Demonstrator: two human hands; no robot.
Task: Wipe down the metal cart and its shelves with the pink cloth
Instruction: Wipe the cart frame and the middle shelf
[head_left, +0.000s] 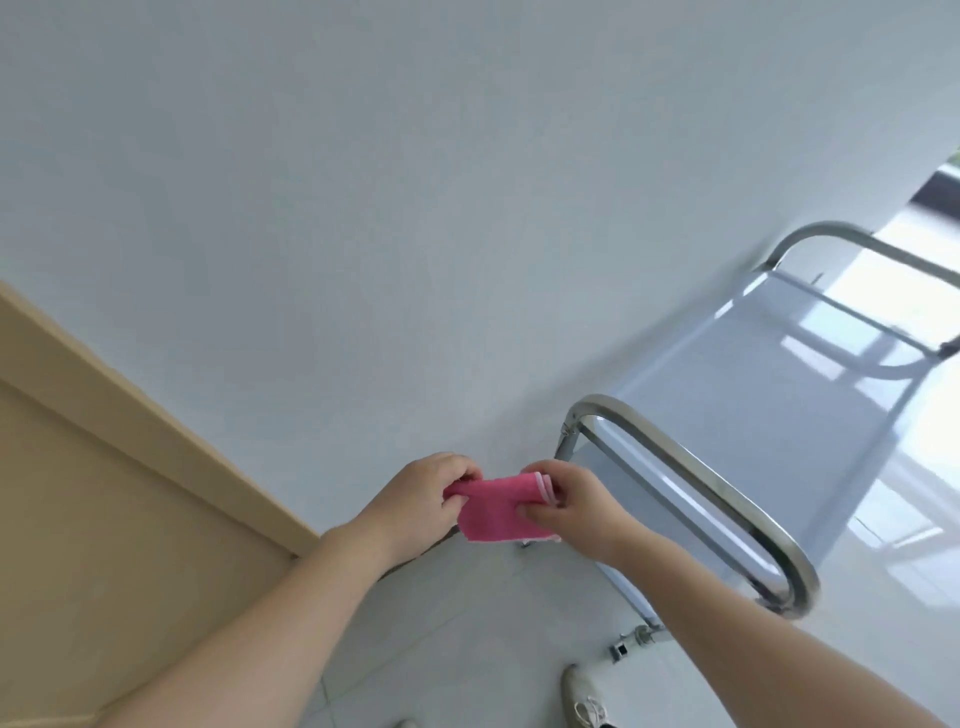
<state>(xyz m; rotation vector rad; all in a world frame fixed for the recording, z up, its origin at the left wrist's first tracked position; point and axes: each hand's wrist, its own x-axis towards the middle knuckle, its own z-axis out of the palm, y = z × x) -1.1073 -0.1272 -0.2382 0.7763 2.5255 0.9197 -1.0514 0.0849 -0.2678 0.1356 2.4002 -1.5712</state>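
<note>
Folded pink cloth (496, 506) (white-edged) beside steel cart (727, 415).

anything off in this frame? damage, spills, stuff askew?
Nothing stands out. The folded pink cloth is held between the left hand and right hand, off the cart. The shiny metal cart stands by the white wall, its top bare, no visible spills or dents. The tilt looks like camera angle.

No text, label, brand, number or sign can be read anywhere in this view.
</note>
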